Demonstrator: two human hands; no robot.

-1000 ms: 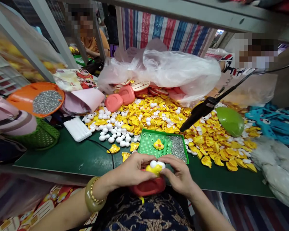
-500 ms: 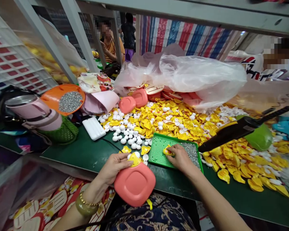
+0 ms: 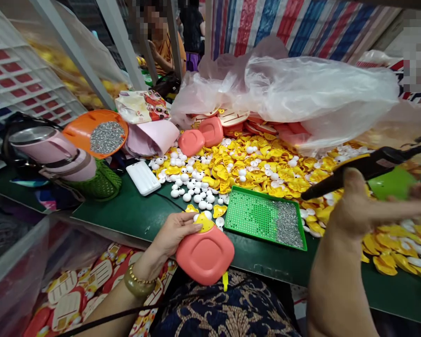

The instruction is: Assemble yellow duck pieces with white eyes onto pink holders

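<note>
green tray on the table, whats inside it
The green tray holds small grey beads heaped at its right end; its left part shows bare holes, and the floor under the beads is hidden.

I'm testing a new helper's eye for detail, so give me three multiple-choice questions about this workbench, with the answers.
1. Where is the green perforated tray?
A) On the green tabletop, in front of the heap of yellow pieces
B) Inside the clear plastic bag
C) On the person's lap

2. What colour is the dish holding grey beads?
A) Blue
B) Orange
C) White

3. What is the left hand doing?
A) Lying empty on the table
B) Holding the pink plastic piece with a yellow piece at its edge
C) Pressing into the green tray

Answers:
1. A, because the tray lies flat on the tabletop with the heap behind it.
2. B, because an orange rim surrounds the beads.
3. B, because the hand's fingers are against the pink piece, below the tray.
</note>
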